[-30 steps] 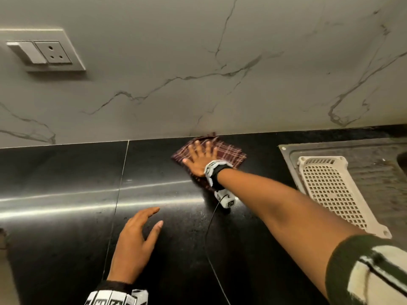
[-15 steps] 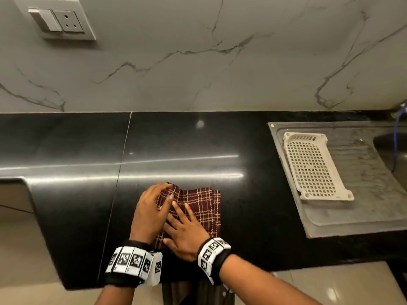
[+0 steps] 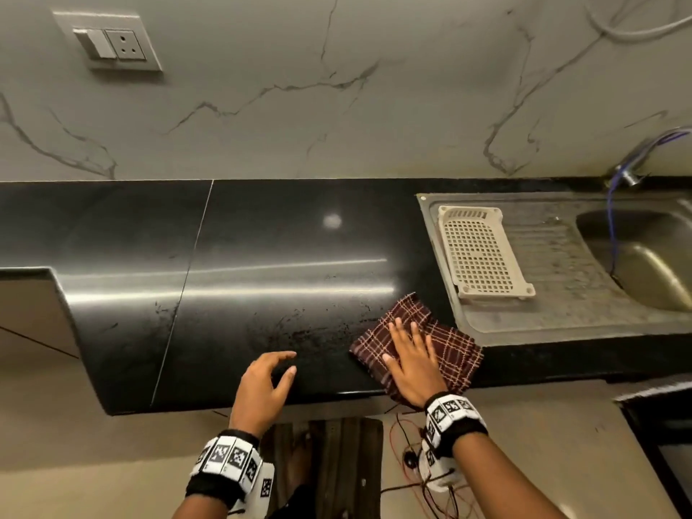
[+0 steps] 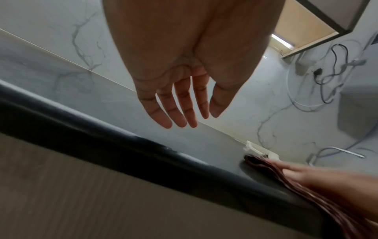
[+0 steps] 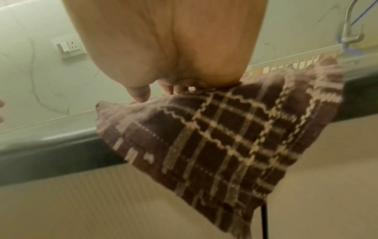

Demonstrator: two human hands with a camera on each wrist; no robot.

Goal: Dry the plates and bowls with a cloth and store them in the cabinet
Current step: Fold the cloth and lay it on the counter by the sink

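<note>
Head view: my right hand (image 3: 412,363) lies flat, fingers straight, on the cloth (image 3: 445,342) at the counter (image 3: 262,256) front edge, just beside the sink (image 3: 561,312); the rack (image 3: 481,252) holds nothing.
Left wrist view: my left hand (image 4: 180,97) hovers relaxed over the counter, holding nothing.
Right wrist view: the cloth's corner hangs over the edge.
Progress: no plates or bowls in sight; drying looks finished.

White perforated tray (image 3: 481,253) on sink drainboard (image 3: 561,294), apparently empty.
</note>
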